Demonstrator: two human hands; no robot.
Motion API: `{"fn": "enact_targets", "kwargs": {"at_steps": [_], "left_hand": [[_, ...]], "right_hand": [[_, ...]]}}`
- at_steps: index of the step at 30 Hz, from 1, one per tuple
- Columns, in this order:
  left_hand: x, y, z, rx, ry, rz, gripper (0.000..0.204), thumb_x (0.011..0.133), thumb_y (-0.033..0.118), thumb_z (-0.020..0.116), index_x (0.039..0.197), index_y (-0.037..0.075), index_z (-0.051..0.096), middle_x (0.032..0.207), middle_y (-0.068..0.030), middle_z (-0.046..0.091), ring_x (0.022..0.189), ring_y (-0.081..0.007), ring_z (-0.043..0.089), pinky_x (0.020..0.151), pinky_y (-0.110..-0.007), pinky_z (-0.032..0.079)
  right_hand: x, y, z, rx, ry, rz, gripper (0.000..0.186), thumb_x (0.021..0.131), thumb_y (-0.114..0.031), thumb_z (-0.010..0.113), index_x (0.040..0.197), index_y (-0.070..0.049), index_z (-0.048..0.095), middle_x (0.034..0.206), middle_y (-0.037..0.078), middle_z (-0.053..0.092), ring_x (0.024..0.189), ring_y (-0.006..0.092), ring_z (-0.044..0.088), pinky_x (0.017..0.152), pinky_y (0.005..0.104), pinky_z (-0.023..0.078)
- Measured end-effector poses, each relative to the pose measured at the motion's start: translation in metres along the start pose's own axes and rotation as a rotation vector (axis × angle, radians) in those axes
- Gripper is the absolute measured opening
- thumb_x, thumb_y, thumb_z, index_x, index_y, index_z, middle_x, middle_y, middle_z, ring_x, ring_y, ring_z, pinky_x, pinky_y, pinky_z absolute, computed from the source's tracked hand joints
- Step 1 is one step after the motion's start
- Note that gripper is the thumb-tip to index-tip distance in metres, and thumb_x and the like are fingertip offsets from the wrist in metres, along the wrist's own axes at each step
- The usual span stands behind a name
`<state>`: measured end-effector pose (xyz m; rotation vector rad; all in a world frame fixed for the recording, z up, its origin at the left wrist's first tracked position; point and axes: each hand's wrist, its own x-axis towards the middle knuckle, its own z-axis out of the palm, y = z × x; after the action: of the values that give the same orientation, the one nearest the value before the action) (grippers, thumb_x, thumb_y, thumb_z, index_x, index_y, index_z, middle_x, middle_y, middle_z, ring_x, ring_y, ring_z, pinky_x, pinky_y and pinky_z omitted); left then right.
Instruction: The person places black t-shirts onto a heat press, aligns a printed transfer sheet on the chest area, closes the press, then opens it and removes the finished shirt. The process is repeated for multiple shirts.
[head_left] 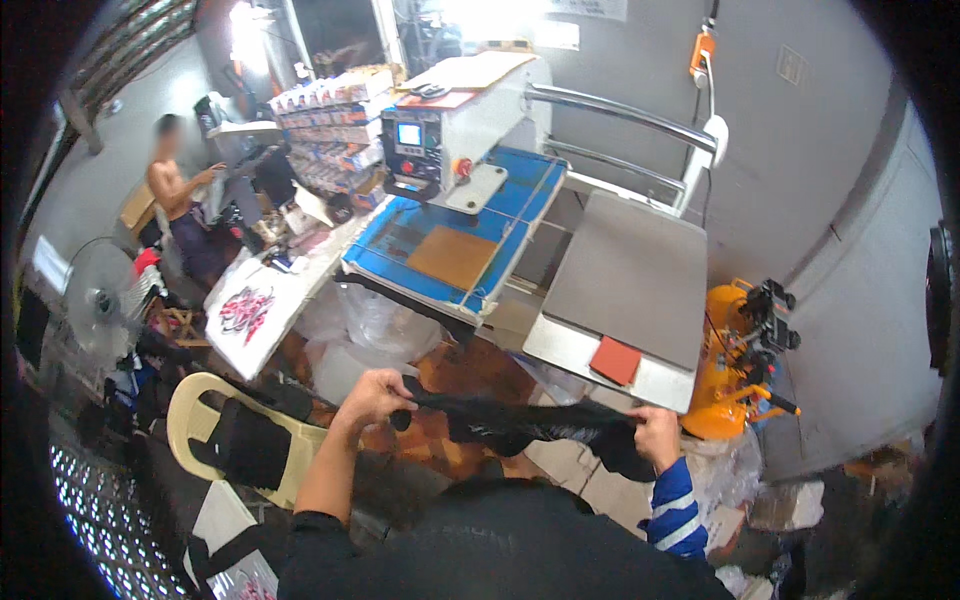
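A black cloth with faint light marks hangs stretched between my two hands, in front of my body. My left hand is closed on its left end, fingers pinched round a bunched part. At the other end my right hand, below a blue-and-white striped sleeve, grips the cloth's edge. Beyond the cloth stands a heat press with a lit control panel. A brown sheet lies on its blue bed. To the right is a second, grey platen with a red square pad on its near edge.
A beige plastic chair with black cloth on it stands left. Behind it, a white table holds red-and-black printed pieces. An orange air compressor sits right of the platen. Far left are a fan and another person.
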<state>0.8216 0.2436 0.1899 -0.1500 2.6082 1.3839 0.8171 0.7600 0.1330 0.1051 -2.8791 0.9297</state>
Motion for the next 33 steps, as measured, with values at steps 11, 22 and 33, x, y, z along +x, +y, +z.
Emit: {"fn": "enact_targets", "kwargs": {"at_steps": [11,22,33], "left_hand": [[0.067,0.094,-0.04,-0.239,0.146,0.563,0.027,0.068,-0.015,0.081,0.088,0.0,0.07,0.088,-0.0048,0.071,0.083,-0.0131,0.066,0.078,-0.028,0.054],[0.118,0.159,-0.049,-0.037,0.182,0.635,0.018,0.085,-0.002,0.075,0.102,-0.002,0.075,0.09,-0.0014,0.07,0.085,-0.0093,0.063,0.077,-0.024,0.05],[0.096,0.192,-0.066,-0.01,0.232,0.708,0.016,0.081,-0.007,0.072,0.097,-0.004,0.072,0.095,-0.0053,0.069,0.09,-0.0128,0.063,0.084,-0.025,0.049]], "right_hand": [[0.015,-0.078,-0.11,-0.045,0.62,0.027,0.019,0.079,0.006,0.061,0.093,0.0,0.072,0.092,0.016,0.073,0.088,0.0277,0.072,0.08,0.0351,0.055],[0.053,-0.057,-0.128,1.154,0.378,0.187,0.03,0.091,0.002,0.065,0.119,-0.005,0.055,0.1,0.004,0.061,0.091,0.0134,0.06,0.088,0.0264,0.049],[0.059,-0.069,-0.165,0.544,0.341,0.124,0.011,0.103,-0.007,0.058,0.109,-0.001,0.066,0.101,0.003,0.068,0.092,0.0122,0.062,0.086,0.0267,0.05]]}}
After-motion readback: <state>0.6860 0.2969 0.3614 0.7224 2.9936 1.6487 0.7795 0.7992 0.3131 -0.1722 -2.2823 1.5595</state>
